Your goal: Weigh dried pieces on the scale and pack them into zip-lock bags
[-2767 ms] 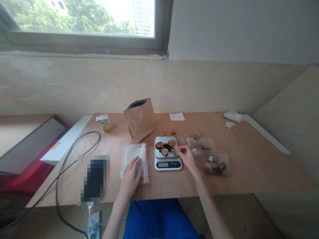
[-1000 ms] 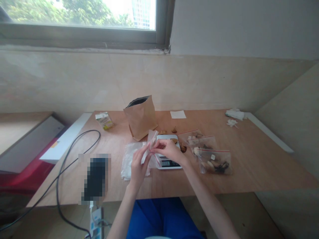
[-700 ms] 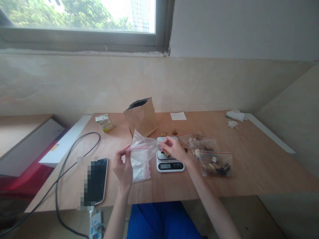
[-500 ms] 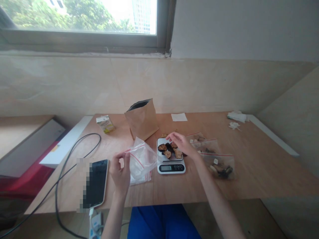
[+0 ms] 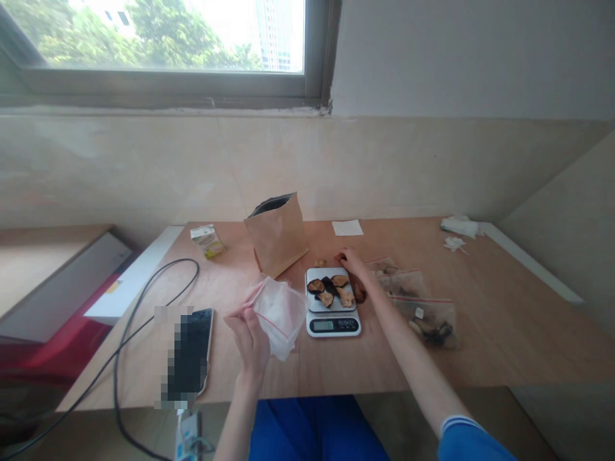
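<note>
Plywood tabletop [image 5: 504, 346] beneath a window [image 5: 163, 38], with everything placed here by its distance from the digital kitchen scale [image 5: 333, 325]; farthest left of it, a black cable [image 5: 125, 333] loops across the wood; nearer the scale lies a smartphone [image 5: 192, 349], partly pixelated, and behind that stands a small carton [image 5: 207, 241]; just left of the scale, the left hand [image 5: 250, 342] is closed in a pinch on the red-lined mouth of a clear zip bag [image 5: 281, 317], lifting it off the table, with the bag's lower part hanging beside the scale and not touching it; a kraft paper bag [image 5: 277, 235] stands upright behind the scale, to its left, its dark lining showing at the open top; on the scale's tray sit dried dark-skinned slices [image 5: 327, 285]; a white paper slip [image 5: 347, 227] lies well behind the scale; the right hand [image 5: 354, 264] reaches just behind and right of the scale, its fingertips [image 5: 342, 257] down at the wood, though whether they grip anything is hidden; a dark dried slice [image 5: 358, 291] lies beneath that hand, against the scale's right edge; farther right, three overlapping zip bags [image 5: 423, 323] hold dried pieces; well off to the right, crumpled white tissue [image 5: 459, 226] lies at the table's back edge.
</note>
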The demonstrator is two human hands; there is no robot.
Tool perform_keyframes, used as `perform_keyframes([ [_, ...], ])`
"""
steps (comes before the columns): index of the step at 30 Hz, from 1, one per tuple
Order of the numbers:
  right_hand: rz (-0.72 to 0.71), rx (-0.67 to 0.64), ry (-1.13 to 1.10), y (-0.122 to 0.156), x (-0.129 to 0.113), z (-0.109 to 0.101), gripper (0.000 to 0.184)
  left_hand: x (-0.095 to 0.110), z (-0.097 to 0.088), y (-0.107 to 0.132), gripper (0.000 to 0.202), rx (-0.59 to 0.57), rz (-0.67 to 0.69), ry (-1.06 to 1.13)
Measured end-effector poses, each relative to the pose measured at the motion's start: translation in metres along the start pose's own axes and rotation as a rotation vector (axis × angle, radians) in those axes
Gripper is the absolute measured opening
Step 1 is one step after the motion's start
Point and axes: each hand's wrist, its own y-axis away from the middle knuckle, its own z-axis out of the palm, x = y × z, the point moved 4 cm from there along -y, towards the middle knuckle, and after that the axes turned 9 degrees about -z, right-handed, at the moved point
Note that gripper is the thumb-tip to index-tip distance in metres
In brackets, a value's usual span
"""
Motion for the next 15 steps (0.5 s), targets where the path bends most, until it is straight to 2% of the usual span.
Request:
perform_keyframes([
  [2,0.005,0.027,-0.03,0.003,-0.003,-0.004,0.013,-0.006,-0.003,0.001,0.026,0.045,-0.045,-0.042],
  [5,-0.012,0.041,-0.092,0.009,-0.018,-0.007,0.011,-0.011,-0.005,0.004,0.026,0.037,-0.092,-0.032],
  [9,-0.074,-0.114,-0.187,0.024,-0.05,-0.001,0.012,-0.015,-0.002,0.008,0.025,0.003,-0.146,-0.009],
  [12,-0.101,-0.251,-0.131,0.034,-0.065,0.006,0.01,-0.019,0.002,0.01,0.027,-0.03,-0.168,0.018],
  [15,-0.112,-0.263,-0.103,0.04,-0.069,0.003,0.016,-0.026,0.006,0.012,0.033,-0.03,-0.227,0.027],
])
